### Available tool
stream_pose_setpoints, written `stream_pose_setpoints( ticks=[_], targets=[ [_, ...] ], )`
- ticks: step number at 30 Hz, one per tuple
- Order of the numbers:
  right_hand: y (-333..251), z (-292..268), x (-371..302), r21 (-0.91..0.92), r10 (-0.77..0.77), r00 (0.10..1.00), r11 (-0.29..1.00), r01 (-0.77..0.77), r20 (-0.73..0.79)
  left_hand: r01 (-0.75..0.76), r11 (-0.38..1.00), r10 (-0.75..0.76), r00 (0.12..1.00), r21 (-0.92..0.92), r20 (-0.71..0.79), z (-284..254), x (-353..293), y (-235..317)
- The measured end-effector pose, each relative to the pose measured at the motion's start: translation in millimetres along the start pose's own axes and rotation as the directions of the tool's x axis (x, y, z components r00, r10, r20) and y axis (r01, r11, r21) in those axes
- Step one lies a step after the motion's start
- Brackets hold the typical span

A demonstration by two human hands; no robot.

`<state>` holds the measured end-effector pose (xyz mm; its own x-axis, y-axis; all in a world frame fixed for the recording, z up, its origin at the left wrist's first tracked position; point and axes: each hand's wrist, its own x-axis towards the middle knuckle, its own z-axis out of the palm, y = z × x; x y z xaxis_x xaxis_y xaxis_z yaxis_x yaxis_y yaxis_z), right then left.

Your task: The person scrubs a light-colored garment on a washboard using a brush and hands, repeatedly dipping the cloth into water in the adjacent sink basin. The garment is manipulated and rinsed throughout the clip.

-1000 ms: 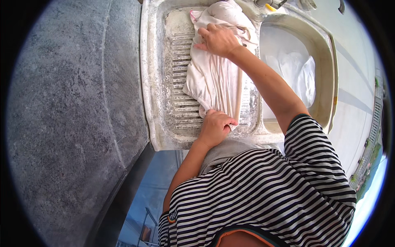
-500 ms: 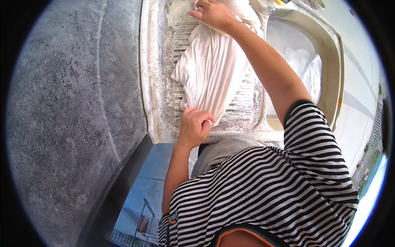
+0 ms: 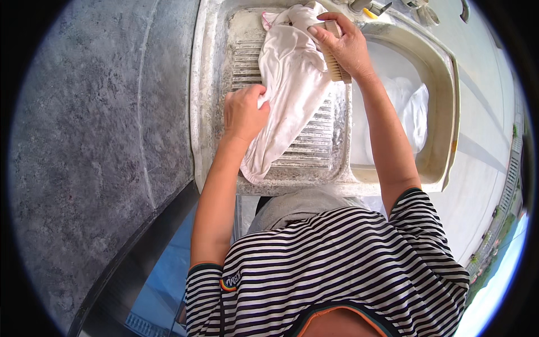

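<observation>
A wet, pale pinkish-white garment point(image 3: 295, 84) lies bunched lengthwise over the ribbed washboard point(image 3: 311, 147) of a worn stone sink. My left hand point(image 3: 245, 111) is closed on a fold at the garment's left edge, about halfway along it. My right hand point(image 3: 347, 48) grips a scrub brush point(image 3: 334, 66) with pale bristles, held at the garment's far right side. Whether the bristles touch the fabric, I cannot tell. The garment's near end hangs down to the low edge of the washboard.
Right of the washboard is a basin point(image 3: 449, 123) with cloudy water and a white, translucent cloth or bag point(image 3: 414, 119) in it. A tap point(image 3: 357, 5) and a small yellow object point(image 3: 369, 13) are at the far rim. A grey wall point(image 3: 90, 123) borders the sink's left side.
My left hand has moved from the garment's near end up to its left edge. My right hand has shifted right and the brush now shows in it. The garment's near end lies loose.
</observation>
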<state>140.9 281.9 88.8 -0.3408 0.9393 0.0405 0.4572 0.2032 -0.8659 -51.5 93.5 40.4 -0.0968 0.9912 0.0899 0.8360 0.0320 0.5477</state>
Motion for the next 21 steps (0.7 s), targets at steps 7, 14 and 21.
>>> stream_pose_setpoints(
  ticks=[7, 14, 21],
  targets=[
    [17.9, 59.9, -141.9, -0.244, -0.479, 0.682, 0.69, 0.682, 0.553, -0.203, 0.935, 0.271, 0.938, -0.291, 0.215, 33.9, -111.9, 43.0],
    [92.5, 76.9, 79.4, -0.74, -0.032, 0.975, 0.646, 0.189, 0.221, -0.125, 0.927, 0.219, 0.945, -0.353, 0.242, 31.6, -95.5, 44.1],
    [20.7, 72.4, -102.3, -0.309, -0.481, 0.712, 0.67, 0.675, 0.511, -0.124, 0.929, 0.176, 0.977, -0.35, 0.12, 41.1, -108.7, 39.1]
  ],
)
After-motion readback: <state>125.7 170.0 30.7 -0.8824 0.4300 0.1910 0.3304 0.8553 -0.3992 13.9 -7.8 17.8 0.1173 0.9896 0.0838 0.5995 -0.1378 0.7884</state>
